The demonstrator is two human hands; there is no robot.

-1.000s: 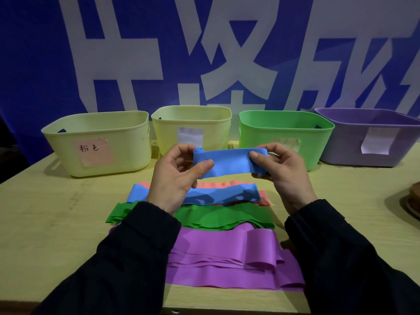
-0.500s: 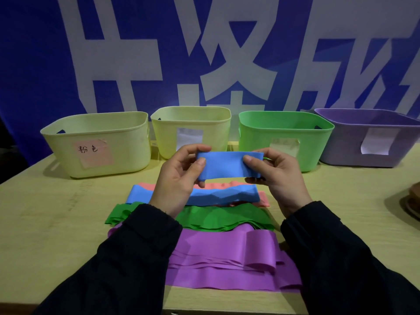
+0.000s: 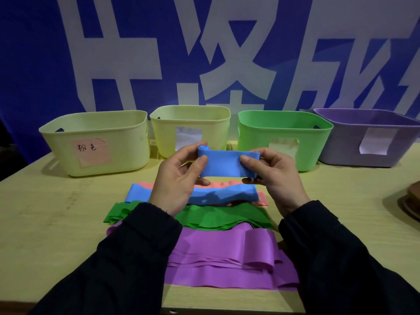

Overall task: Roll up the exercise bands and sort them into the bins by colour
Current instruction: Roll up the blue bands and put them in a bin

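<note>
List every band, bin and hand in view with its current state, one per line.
Held blue band: in the air, rolled only at its left end.
Left hand: pinches the rolled end.
Right hand: pinches the flat end.
Second blue band: flat on the pink band.
Green bands: flat.
Purple bands: flat, loosely folded.
Four bins: upright; contents not visible.

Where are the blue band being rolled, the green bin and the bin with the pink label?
blue band point(image 3: 223, 164): head view, flat middle of the held strip.
green bin point(image 3: 254, 142): head view, front wall.
bin with pink label point(image 3: 127, 151): head view, front wall.
</note>
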